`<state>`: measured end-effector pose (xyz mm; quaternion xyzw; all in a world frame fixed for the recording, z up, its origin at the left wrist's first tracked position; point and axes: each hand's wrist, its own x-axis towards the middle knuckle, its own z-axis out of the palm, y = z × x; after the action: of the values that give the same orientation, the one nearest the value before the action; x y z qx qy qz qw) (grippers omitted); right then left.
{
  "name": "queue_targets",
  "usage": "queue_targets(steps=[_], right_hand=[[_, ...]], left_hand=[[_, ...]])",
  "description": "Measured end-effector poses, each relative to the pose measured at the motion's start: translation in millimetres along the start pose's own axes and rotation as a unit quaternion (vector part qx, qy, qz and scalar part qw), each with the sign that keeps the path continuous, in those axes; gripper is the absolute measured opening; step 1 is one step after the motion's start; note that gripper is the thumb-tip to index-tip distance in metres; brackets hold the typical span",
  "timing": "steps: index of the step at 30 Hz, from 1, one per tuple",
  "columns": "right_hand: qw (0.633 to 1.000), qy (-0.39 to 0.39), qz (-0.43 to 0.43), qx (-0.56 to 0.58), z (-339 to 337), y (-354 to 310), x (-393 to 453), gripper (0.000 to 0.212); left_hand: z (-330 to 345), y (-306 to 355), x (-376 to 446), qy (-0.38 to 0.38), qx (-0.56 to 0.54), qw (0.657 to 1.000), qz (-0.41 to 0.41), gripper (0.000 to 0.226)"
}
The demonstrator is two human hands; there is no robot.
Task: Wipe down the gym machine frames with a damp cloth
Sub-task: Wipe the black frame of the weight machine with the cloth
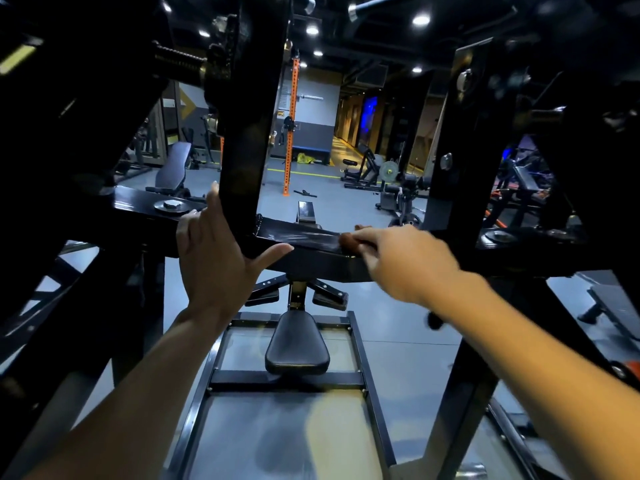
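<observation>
A black gym machine frame fills the view, with a horizontal crossbar [304, 237] running across the middle and a black upright post [249, 140] rising from it. My left hand [214, 258] rests flat against the foot of that post, fingers straight and thumb spread along the crossbar. My right hand [401, 261], blurred, grips a small brownish cloth [349, 241] and presses it on top of the crossbar, to the right of the post. The bar's top surface shines between the post and the cloth.
Below the crossbar sits a small black padded seat [297, 344] on a rectangular base frame [363, 355]. A second thick black upright [460, 161] stands at the right. Beyond are an orange rack post [291, 133], benches and grey gym floor [329, 202].
</observation>
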<state>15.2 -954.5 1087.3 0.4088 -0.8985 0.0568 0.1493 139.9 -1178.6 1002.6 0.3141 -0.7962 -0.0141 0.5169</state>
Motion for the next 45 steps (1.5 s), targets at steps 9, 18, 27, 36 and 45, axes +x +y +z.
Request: queue_targets(steps=[9, 18, 27, 36, 45], right_hand=[[1.000, 0.002, 0.004, -0.019, 4.3, -7.8, 18.3, 0.036], [0.998, 0.027, 0.052, -0.033, 6.7, -9.7, 24.0, 0.031], [0.994, 0.037, 0.098, -0.030, 10.9, 12.1, 22.4, 0.040], [0.994, 0.081, 0.077, -0.005, 19.9, 19.1, 17.8, 0.038], [0.994, 0.090, 0.059, 0.014, 12.3, 26.8, -3.2, 0.036]], left_hand=[[-1.6, 0.4, 0.0, 0.003, -0.005, 1.000, 0.006, 0.128], [0.0, -0.5, 1.6, -0.006, -0.015, 1.000, -0.003, 0.129], [-1.2, 1.8, 0.5, -0.013, -0.001, 1.000, -0.011, 0.128], [-2.9, 2.5, 0.3, -0.007, -0.001, 1.000, -0.004, 0.131], [-5.4, 4.8, -2.7, -0.002, 0.043, 0.999, 0.009, 0.140]])
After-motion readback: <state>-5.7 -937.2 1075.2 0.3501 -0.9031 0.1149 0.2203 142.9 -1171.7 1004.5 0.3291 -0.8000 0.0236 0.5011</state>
